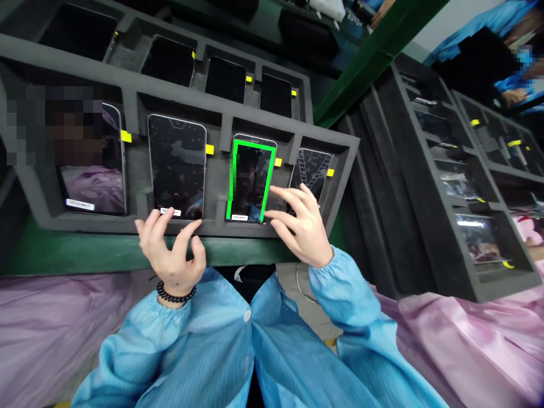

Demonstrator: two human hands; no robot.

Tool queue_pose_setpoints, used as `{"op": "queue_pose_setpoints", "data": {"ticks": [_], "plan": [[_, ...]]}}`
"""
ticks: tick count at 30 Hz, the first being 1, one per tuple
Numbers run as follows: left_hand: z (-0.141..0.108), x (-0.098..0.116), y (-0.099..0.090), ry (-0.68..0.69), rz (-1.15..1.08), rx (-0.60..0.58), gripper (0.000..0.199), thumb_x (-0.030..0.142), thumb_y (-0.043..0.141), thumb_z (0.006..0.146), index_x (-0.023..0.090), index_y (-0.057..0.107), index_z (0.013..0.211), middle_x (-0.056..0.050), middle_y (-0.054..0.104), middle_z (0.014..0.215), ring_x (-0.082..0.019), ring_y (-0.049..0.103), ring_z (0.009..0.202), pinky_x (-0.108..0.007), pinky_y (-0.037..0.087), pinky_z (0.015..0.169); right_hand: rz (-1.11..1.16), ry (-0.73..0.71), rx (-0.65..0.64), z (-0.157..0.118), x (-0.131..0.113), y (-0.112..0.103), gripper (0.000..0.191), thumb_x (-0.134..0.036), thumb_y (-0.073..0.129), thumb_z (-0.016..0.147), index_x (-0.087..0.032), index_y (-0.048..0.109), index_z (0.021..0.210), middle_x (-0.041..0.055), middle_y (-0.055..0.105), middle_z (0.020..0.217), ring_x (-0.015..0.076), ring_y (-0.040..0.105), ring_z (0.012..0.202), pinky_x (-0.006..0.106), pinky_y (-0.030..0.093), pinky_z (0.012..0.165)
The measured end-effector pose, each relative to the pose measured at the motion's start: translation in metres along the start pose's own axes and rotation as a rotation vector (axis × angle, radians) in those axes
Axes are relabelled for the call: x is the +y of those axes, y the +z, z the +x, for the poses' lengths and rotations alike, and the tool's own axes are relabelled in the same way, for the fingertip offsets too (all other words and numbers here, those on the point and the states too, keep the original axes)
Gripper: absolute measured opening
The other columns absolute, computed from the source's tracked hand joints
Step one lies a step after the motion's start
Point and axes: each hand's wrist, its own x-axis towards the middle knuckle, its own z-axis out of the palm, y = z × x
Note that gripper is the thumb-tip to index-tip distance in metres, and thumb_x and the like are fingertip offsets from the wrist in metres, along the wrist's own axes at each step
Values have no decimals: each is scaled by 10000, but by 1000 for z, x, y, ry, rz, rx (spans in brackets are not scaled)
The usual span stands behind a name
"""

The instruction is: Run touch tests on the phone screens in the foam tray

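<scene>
A dark foam tray (221, 229) lies before me with a phone in each compartment of its front row. My left hand (172, 249) is open at the tray's front edge, fingers spread near the lower end of a dark-screened phone (178, 164). My right hand (301, 226) is open too, its index finger and thumb beside the right edge of a phone with a green frame lit on its screen (251, 181). Partly behind that hand lies a phone showing white grid lines (312, 167). At the far left is another dark phone (93, 181) with a white label.
Behind, another row of phones (225, 79) sits in foam compartments with yellow tabs. More foam trays (463, 272) are stacked at the right, holding phones. A green beam (374, 68) slants across the back. Other people in blue (471, 34) are at the upper right.
</scene>
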Motion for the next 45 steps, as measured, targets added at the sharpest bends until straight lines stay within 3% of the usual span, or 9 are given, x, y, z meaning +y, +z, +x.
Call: {"op": "queue_pose_setpoints", "data": {"ticks": [3,5,10,18,26,33,37,40,45], "plan": [[0,0,0,-6,14,-9,423,163,597,859,284,691,1254,-110,528,1492,-327,420,1467,-616,262,1274,-10,-20,25,4,3,-1,242,-305,555,1012,-243,788,1000,93,619,1444,259,559,1292,554,341,1225],[0,0,0,-8,20,-9,408,164,605,858,280,698,1238,-113,531,1487,-315,419,1469,-597,261,1281,-27,-57,8,5,2,0,226,-311,588,996,-234,758,1123,112,584,1483,264,541,1317,557,314,1240],[0,1,-1,-8,26,-10,367,176,587,870,239,708,1210,-126,530,1488,-351,438,1447,-664,273,1246,-88,-40,-102,11,0,7,602,-294,697,922,-213,497,1483,159,406,1620,302,430,1450,591,232,1268],[0,1,-3,-39,45,-51,399,199,588,878,305,684,1250,-103,512,1506,-362,420,1462,-672,279,1252,-90,-40,-152,42,-17,21,769,-359,727,897,-240,366,1565,142,269,1686,331,304,1543,609,126,1288],[-1,0,-4,-14,33,-52,468,162,599,868,316,648,1307,-113,502,1510,-347,398,1478,-661,260,1262,-55,-106,-123,61,-30,26,777,-382,730,897,-208,366,1561,160,275,1680,316,311,1538,581,129,1288],[0,1,-2,-21,41,-40,325,216,574,890,217,716,1182,-138,525,1476,-363,431,1441,-673,283,1234,-10,99,7,38,-4,1,632,-436,585,983,-262,365,1549,122,296,1676,352,283,1546,663,172,1254],[0,1,-2,-2,18,-35,363,186,582,881,235,700,1221,-136,516,1487,-359,415,1458,-652,258,1257,-14,-86,6,24,-4,5,275,-400,545,1015,-270,678,1218,101,504,1563,287,449,1456,627,171,1273],[0,0,-2,-22,23,-38,365,203,581,886,266,699,1226,-127,522,1479,-356,415,1461,-663,252,1257,-11,-262,-71,19,-13,19,255,-407,523,1025,-254,713,1097,87,547,1531,252,503,1413,614,148,1291],[0,1,-2,-33,2,-28,405,193,592,878,299,688,1256,-115,524,1483,-329,403,1475,-620,255,1270,-25,-349,-129,24,-22,39,276,-387,511,1030,-208,698,1125,110,500,1563,244,495,1428,606,122,1306]]}}
